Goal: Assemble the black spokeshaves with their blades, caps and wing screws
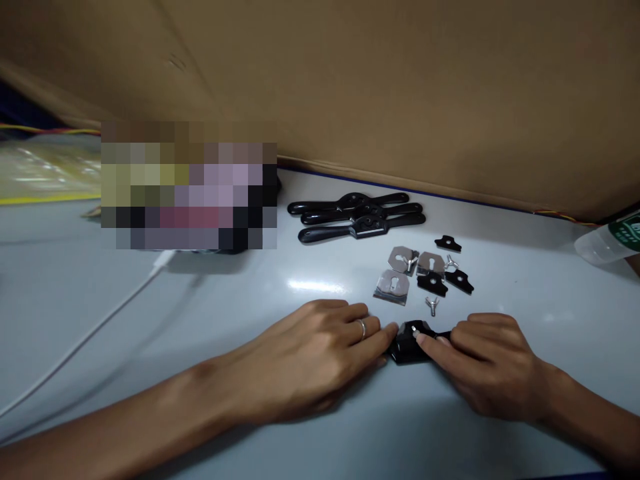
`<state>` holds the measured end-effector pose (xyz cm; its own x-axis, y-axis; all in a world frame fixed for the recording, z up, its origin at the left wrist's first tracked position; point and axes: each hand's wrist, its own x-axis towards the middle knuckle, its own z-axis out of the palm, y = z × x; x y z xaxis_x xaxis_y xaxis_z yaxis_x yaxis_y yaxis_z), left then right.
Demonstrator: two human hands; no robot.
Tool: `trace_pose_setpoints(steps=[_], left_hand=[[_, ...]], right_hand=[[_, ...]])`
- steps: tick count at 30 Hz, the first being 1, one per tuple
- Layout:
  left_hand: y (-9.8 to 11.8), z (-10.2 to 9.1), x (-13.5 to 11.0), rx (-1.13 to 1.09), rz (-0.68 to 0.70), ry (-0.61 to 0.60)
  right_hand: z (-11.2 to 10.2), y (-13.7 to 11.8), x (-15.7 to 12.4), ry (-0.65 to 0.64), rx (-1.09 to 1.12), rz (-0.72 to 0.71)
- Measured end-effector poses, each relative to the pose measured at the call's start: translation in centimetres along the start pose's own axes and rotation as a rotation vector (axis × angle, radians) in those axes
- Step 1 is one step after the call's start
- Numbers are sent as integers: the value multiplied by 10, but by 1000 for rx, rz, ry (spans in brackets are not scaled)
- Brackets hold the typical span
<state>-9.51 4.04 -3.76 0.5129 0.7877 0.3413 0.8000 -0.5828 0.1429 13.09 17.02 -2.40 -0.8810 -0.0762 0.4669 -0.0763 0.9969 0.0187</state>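
A black spokeshave (407, 350) lies on the table in front of me, held from both ends. My left hand (335, 357) is closed around its left handle, which the fingers hide; a ring shows on one finger. On the other side my right hand (493, 363) grips the right handle, one fingertip against a small silver screw (415, 331) at the spokeshave's middle. Just beyond lie a loose wing screw (432, 306), shiny blades with keyhole slots (393, 285) and black cap plates (433, 284). Two more wing screws (410, 264) rest among the blades.
Three other black spokeshave bodies (370, 227) lie side by side farther back. A pixelated patch covers something at the back left, with a white cable (100, 327) running from it. A plastic bottle (607, 239) lies at the right edge. Cardboard (400, 87) forms the back wall.
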Motion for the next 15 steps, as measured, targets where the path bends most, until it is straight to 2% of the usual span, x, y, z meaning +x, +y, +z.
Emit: trace_pose_setpoints(steps=[15], left_hand=[[0,0,-2,0,-12,-21]], right_hand=[[-1,3,0,11,24,24]])
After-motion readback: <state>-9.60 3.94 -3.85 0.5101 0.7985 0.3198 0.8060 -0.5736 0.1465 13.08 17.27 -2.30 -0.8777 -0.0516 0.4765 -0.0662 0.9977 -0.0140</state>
